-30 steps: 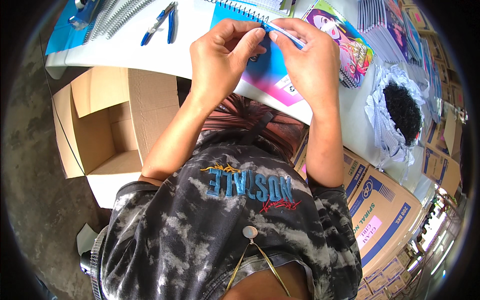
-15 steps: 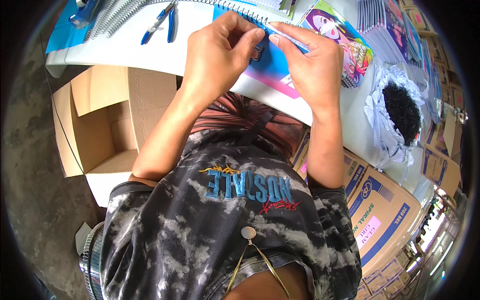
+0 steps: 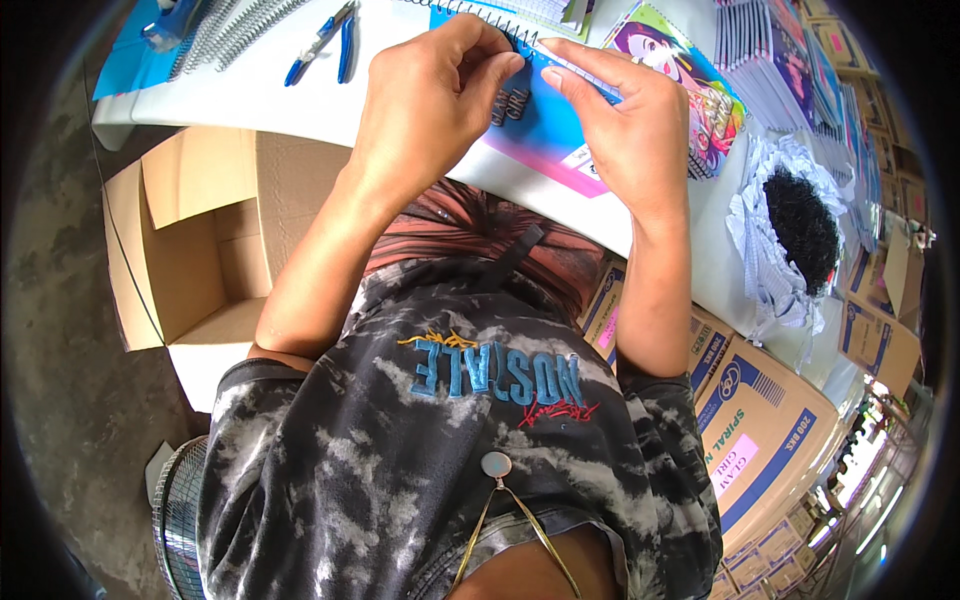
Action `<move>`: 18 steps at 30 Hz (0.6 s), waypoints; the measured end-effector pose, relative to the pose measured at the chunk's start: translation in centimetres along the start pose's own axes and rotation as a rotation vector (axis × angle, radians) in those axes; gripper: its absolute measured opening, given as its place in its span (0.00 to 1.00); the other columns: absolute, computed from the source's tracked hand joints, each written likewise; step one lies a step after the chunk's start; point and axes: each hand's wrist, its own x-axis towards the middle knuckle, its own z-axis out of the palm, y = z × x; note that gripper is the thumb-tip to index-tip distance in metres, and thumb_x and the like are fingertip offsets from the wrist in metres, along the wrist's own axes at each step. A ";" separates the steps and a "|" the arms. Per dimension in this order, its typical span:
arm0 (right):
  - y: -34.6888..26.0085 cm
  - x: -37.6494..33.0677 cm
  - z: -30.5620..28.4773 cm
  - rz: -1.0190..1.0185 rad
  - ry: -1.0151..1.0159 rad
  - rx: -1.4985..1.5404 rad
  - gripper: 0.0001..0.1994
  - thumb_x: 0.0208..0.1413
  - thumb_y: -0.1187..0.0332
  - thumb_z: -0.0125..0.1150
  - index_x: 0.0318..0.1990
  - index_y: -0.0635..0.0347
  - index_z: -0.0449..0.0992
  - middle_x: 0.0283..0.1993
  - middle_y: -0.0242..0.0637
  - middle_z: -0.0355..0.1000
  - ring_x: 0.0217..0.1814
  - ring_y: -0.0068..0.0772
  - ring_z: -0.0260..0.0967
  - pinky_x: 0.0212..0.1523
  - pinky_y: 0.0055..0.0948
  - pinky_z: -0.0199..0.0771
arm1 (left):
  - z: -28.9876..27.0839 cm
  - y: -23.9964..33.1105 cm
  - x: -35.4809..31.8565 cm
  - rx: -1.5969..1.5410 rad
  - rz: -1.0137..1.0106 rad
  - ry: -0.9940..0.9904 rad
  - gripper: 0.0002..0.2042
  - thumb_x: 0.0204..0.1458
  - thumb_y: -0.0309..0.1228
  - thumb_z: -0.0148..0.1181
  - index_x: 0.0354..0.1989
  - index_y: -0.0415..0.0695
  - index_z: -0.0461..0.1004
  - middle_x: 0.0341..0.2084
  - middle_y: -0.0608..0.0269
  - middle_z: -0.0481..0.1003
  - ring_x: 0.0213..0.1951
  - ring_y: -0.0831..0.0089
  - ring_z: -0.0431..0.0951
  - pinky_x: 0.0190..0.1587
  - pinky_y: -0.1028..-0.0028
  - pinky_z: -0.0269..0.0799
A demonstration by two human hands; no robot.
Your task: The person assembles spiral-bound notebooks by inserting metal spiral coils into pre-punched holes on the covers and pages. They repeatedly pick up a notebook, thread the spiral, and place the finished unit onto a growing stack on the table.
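Observation:
A spiral notebook with a blue and pink cover lies at the table's near edge under both hands. A dark wire coil runs along its far edge. My left hand has thumb and forefinger pinched together at the coil's end; the fingertips partly hide what they grip, which looks like the wire. My right hand is closed on the notebook's edge beside the holes, thumb on the cover and forefinger along the far side. Blue-handled pliers lie to the left of the hands.
Loose silvery coils lie at the far left. A picture-cover notebook and stacked notebooks are right, near a white wrapping holding black wire scraps. An open carton stands below left; printed cartons below right.
My left hand has shifted slightly up and left, its fingers still pinched, uncovering more of the cover's lettering. The right hand stays nearly in place on the notebook.

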 end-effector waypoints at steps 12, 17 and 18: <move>-1.9 0.3 -0.4 -0.279 -0.032 -0.456 0.07 0.44 0.73 0.55 0.29 0.54 0.79 0.23 0.32 0.72 0.30 0.32 0.69 0.33 0.31 0.59 | -3.0 1.1 2.7 0.567 0.650 -0.265 0.09 0.43 0.23 0.51 0.35 0.40 0.67 0.25 0.58 0.67 0.30 0.63 0.73 0.30 0.69 0.70; -1.5 0.2 -0.2 -0.304 0.060 -0.421 0.04 0.43 0.73 0.57 0.27 0.55 0.78 0.23 0.33 0.73 0.30 0.32 0.69 0.36 0.31 0.58 | -3.6 2.5 4.2 0.512 0.597 -0.330 0.07 0.41 0.23 0.51 0.31 0.39 0.65 0.23 0.54 0.67 0.28 0.54 0.73 0.27 0.65 0.70; -1.4 0.1 0.1 -0.301 0.087 -0.376 0.04 0.43 0.72 0.58 0.27 0.55 0.78 0.22 0.34 0.73 0.29 0.33 0.69 0.37 0.31 0.58 | -3.7 2.7 4.4 0.492 0.543 -0.345 0.07 0.41 0.23 0.52 0.30 0.39 0.65 0.23 0.52 0.68 0.28 0.53 0.73 0.27 0.64 0.70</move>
